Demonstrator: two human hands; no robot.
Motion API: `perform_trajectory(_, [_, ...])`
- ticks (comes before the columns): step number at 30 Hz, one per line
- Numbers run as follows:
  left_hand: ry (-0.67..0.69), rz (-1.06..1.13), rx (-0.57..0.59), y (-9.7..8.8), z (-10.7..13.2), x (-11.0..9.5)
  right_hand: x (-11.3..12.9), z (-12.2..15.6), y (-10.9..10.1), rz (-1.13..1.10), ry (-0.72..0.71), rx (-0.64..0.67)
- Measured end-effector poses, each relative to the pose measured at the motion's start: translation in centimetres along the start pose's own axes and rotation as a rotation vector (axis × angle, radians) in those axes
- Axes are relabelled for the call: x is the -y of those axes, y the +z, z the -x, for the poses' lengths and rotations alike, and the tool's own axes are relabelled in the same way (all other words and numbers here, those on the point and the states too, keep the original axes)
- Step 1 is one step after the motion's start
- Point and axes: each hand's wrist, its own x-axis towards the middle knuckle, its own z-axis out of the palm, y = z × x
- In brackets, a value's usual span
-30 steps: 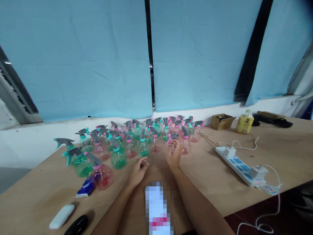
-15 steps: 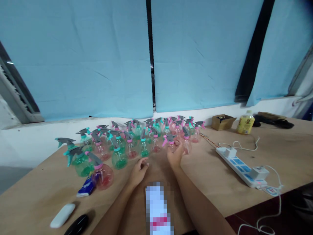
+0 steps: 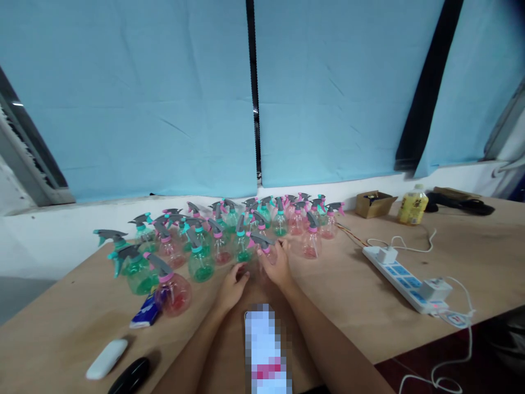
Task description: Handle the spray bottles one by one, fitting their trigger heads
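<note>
A pink spray bottle [image 3: 264, 244] with a grey and pink trigger head is gripped in my right hand [image 3: 279, 265], fingers wrapped round its clear body. It leans, with its nozzle toward the left; my hand hides most of its lower part. My left hand [image 3: 233, 285] rests on the table just left of it, holding nothing, its curved fingers and thumb apart. Nearest to that hand stand a green spray bottle [image 3: 243, 255] and a pink spray bottle [image 3: 222, 255]. Another pink bottle [image 3: 310, 247] stands to the right of my right hand.
Several more pink and green spray bottles cluster toward the wall. A phone [image 3: 264, 342] lies between my forearms. Left are a blue packet [image 3: 144, 314], a white case [image 3: 107, 359] and a black object [image 3: 130, 376]. Right are a power strip [image 3: 404, 282], a yellow-labelled bottle [image 3: 412, 207] and a cardboard box [image 3: 375, 205].
My right hand has moved left and nearer to my left hand, carrying the pink spray bottle, which now tilts. My left hand stays in about the same place.
</note>
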Motion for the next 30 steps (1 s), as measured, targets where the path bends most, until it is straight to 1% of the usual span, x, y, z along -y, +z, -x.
perform_trajectory(3, [-0.014, -0.012, 0.014, 0.0, 0.0, 0.0, 0.3, -0.5, -0.6, -0.095, 0.002, -0.007])
perform_trajectory(6, [-0.010, -0.010, 0.022, 0.0, 0.0, 0.0, 0.1, -0.9, -1.1, -0.230, -0.003, 0.069])
perform_trajectory(11, [-0.016, -0.017, 0.010, 0.0, 0.1, -0.1, 0.3, -1.3, -1.7, -0.522, 0.059, 0.195])
perform_trajectory(13, [-0.009, -0.013, 0.015, 0.0, 0.1, 0.0, 0.7, -1.4, -1.9, -0.535, 0.062, 0.236])
perform_trajectory(16, [-0.002, -0.005, 0.018, 0.0, 0.0, 0.2, 1.0, -1.6, -1.9, -0.491, 0.065, 0.261])
perform_trajectory(18, [-0.006, -0.005, 0.014, 0.1, 0.0, 0.3, 1.0, -1.6, -1.6, -0.508, 0.097, 0.285])
perform_trajectory(21, [0.003, -0.011, 0.019, 0.1, 0.0, 0.3, 0.9, -1.7, -1.1, -0.624, 0.188, 0.359])
perform_trajectory(25, [0.019, 0.001, 0.057, 0.0, 0.1, -0.5, 1.3, -1.9, -1.0, -0.793, 0.287, 0.491])
perform_trajectory(30, [0.033, 0.025, 0.077, -0.2, 0.1, -1.2, 2.4, -2.4, -1.5, -0.833, 0.359, 0.514])
